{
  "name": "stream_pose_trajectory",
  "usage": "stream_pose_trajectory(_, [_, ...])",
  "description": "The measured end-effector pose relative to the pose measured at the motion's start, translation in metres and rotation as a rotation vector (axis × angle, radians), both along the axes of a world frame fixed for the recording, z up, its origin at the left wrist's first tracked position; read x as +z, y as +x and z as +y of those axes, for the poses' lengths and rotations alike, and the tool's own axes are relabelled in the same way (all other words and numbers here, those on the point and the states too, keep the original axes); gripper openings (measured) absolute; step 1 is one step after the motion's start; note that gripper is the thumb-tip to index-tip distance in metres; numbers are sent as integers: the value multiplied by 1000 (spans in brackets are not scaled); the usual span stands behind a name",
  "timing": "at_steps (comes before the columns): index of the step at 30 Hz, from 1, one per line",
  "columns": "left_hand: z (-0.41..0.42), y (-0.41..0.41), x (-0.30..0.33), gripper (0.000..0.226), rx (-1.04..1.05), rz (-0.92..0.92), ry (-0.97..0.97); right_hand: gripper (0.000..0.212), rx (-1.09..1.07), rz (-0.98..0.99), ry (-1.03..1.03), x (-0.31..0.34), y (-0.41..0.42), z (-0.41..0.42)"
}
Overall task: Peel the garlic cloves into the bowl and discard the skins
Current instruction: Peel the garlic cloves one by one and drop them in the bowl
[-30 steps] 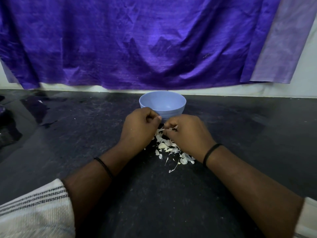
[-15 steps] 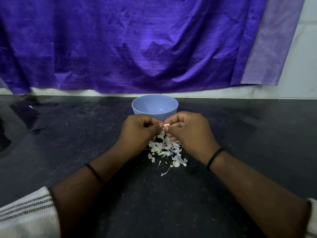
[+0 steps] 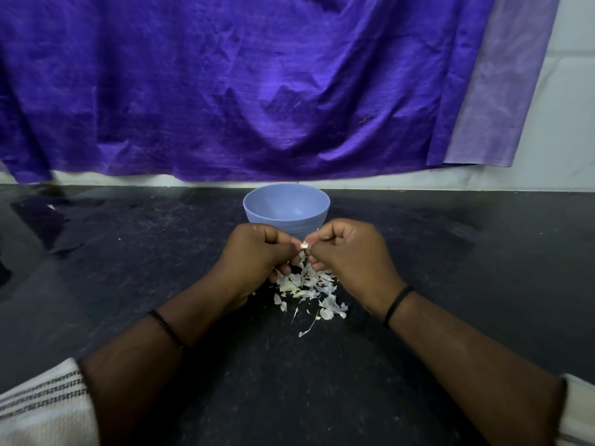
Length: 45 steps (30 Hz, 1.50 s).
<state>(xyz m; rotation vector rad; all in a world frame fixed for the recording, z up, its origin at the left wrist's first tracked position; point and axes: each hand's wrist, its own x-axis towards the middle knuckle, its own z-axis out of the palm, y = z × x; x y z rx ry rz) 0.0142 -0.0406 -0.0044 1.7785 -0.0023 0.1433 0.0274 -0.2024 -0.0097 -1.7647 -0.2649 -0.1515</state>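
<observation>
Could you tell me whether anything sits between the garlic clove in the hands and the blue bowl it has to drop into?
Nothing visible does. The left hand and right hand pinch the garlic clove just in front of the bowl, whose open mouth is uncovered. The pile of skins lies on the counter below the hands, on the near side.

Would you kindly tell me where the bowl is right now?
In the head view the bowl stands on the dark counter at centre, just beyond both hands and the skins, below the purple cloth.
</observation>
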Motion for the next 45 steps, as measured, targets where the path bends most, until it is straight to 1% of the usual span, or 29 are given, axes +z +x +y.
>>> stream_pose_trajectory(3, [-1, -1, -1, 5, 3, 0, 1, 10, 11, 40, 16, 0, 0, 0])
stream_pose_trajectory(7, [-4, -2, -4, 8, 24, -51, 131, 12, 33, 120, 51, 1, 2, -2])
stream_pose_trajectory(11, [-5, 0, -8, 11, 32, -85, 202, 10, 14, 125, 31, 2, 2, -2])
stream_pose_trajectory(15, [-5, 1, -12, 13, 7, -66, 144, 7, 9, 153, 77, 2, 1, 0])
stream_pose_trajectory(18, [-5, 1, -14, 15, 3, -87, 111, 7, 36, 191, 130, 3, -1, 1])
stream_pose_trajectory(21, [-4, 0, -14, 13, -1, -95, 68, 6, 74, 243, 184, 4, -2, 1])
stream_pose_trajectory(24, [-6, 1, -13, 9, -18, -81, -14, 7, 114, 288, 231, 6, -2, 0])
stream_pose_trajectory(29, [-9, 1, -11, 10, -33, -85, -131, 10, 114, 297, 315, 7, -3, -4])
stream_pose_trajectory(33, [-9, 0, -11, 10, -44, -94, -150, 9, 101, 291, 298, 6, -2, -5])
stream_pose_trajectory(36, [-7, 0, -12, 10, -36, -105, -133, 7, 88, 269, 262, 6, -2, -5])
stream_pose_trajectory(38, [-7, 1, -12, 8, -35, -112, -87, 4, 66, 251, 233, 5, -1, -5])
stream_pose_trajectory(40, [-7, 1, -12, 4, -31, -108, -46, 3, 42, 223, 185, 5, 0, -6])
stream_pose_trajectory(42, [-6, 1, -11, 6, -34, -100, -15, 3, 28, 193, 127, 3, 1, -5])
stream_pose_trajectory(45, [-4, 1, -12, 11, -45, -128, 110, 4, 24, 180, 114, 3, 1, -4])
